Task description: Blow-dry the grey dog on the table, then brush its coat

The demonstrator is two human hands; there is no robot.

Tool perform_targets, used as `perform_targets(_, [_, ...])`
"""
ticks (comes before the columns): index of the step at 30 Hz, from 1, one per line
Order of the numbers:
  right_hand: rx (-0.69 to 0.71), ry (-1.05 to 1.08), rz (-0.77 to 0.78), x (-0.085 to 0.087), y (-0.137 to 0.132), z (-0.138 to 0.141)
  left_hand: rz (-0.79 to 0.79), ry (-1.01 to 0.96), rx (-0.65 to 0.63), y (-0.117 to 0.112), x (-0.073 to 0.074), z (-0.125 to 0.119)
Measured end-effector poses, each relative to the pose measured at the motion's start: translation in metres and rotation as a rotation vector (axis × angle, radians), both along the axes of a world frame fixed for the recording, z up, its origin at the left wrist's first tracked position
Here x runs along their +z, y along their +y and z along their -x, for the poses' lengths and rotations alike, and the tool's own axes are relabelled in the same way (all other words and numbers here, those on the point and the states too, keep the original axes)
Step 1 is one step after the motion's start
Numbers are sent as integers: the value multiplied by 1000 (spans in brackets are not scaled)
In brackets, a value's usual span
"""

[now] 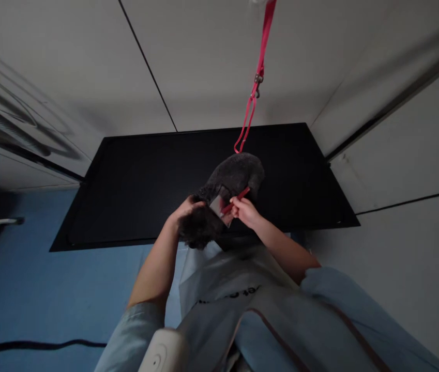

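A small dark-grey dog (238, 170) with short-clipped fur is on the black grooming table (137, 181), its shaggier head toward me at the table's near edge. My left hand (188, 207) grips the dog at the side of its head; the fingertips are partly buried in fur. In my right hand (243, 210), the fingers are closed round the red handle of a slicker brush (217, 205). The brush's broad pale head lies against or just over the fur by the dog's neck; whether it touches I cannot tell.
A pink grooming loop (247, 121) hangs from above, its lower end just behind the dog's back. Pale panels surround the table's back and right. A grey ribbed hose (8, 126) runs at the left, and a black cable (36, 345) lies on the blue floor (21, 289).
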State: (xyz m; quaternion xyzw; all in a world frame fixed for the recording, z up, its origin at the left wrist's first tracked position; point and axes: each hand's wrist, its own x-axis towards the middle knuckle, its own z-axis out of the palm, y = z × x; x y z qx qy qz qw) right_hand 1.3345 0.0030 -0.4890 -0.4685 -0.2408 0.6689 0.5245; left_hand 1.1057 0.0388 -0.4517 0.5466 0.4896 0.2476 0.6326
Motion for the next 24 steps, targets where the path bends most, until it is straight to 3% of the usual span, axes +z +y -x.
perform_targets(4, [-184,-16,-59,-3,-7,-5,19,-47,-37,0,8,-3])
perform_targets(8, [-95,-89,-119,2,-4,-4,7,64,-123,1,15,-5])
perform_targets(12, [-231,-129,-182,15,11,-14,0,95,-161,0,20,-5])
perform_targets(17, [94,-255,-309,32,28,-21,18,47,-207,-3,24,-9])
perform_targets(21, [-167,-305,-375,48,41,-25,46,-5,-159,-5,24,-9])
perform_targets(22, [-133,-304,-415,51,42,-25,58,-20,-163,-6,24,-8])
perform_targets(24, [113,-321,-467,56,43,-23,78,-41,-181,-6,23,-7])
